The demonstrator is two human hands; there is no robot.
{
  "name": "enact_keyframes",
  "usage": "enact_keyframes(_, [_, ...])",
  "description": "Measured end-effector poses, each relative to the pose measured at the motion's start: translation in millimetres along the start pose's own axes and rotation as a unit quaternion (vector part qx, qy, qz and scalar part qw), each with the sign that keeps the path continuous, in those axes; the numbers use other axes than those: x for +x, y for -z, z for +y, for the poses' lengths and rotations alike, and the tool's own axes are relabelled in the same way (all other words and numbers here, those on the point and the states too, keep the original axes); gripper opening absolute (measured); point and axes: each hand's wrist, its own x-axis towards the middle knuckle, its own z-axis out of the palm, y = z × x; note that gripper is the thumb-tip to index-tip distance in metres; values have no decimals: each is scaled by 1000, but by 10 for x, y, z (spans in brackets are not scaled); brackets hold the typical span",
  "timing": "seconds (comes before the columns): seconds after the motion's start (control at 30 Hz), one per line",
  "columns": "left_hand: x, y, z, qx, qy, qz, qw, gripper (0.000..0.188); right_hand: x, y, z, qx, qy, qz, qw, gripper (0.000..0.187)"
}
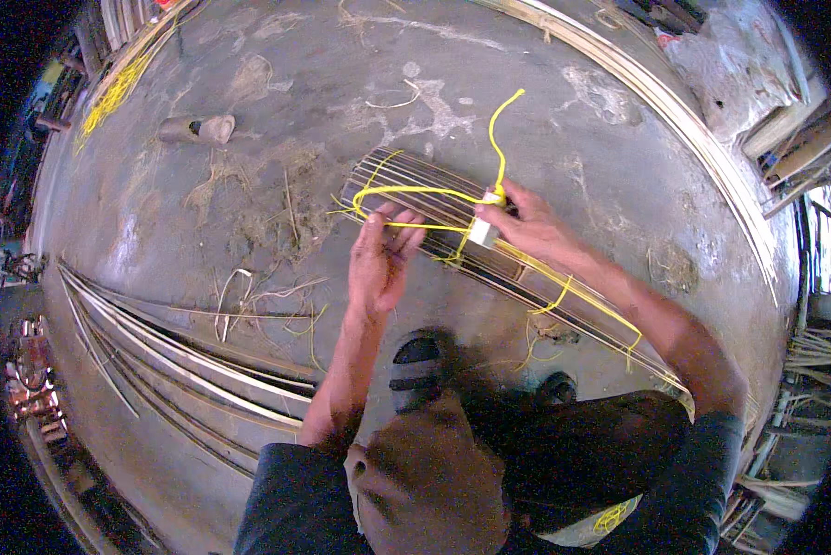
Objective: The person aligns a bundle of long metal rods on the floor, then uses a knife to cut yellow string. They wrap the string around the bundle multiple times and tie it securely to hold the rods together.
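A long, tube-like frame of thin bamboo slats (434,171), bound at intervals with yellow cord, lies slantwise in front of me. Over its far part, my right hand (531,227) grips a small white block (482,231). Yellow cord (425,191) is wrapped at the block's top; one loose end sticks up beyond it, and a loop runs out to the left. At that loop, the thumb of my left hand (378,264) presses the cord toward the curled fingers. The slats under my right forearm are partly hidden.
Long split strips (184,356) lie on the floor at left, near pale shavings (238,301). A bundle of yellow cord (115,97) and a brownish cylinder (198,129) are farther off. Long pale poles (656,97) edge the right side. My sandalled foot (417,361) is close by.
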Motion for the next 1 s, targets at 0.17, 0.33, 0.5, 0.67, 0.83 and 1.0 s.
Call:
enact_keyframes(0.17, [232, 564, 281, 8, -3, 10, 1000, 29, 148, -33, 114, 145, -143, -50, 978, 50])
enact_keyframes(0.33, [357, 626, 214, 76, -55, -1, 996, 28, 327, -91, 323, 103, -135, -19, 985, 56])
enact_keyframes(0.5, [701, 1137, 597, 258, -161, 85, 949, 29, 304, -98, -204, 80, -95, -70, 990, 57])
enact_keyframes(0.67, [1208, 1325, 662, 296, -167, 86, 936, 30, 861, -416, -81, 10, -25, -54, 998, 49])
enact_keyframes(0.83, [1562, 1753, 557, 437, -176, 113, 875, 34, 1391, -546, -251, -67, 10, 16, 998, 52])
enact_keyframes(1.0, [1504, 1633, 240, 524, -267, 94, 803, 32, 1744, -625, 313, -97, -50, 103, 989, 55])
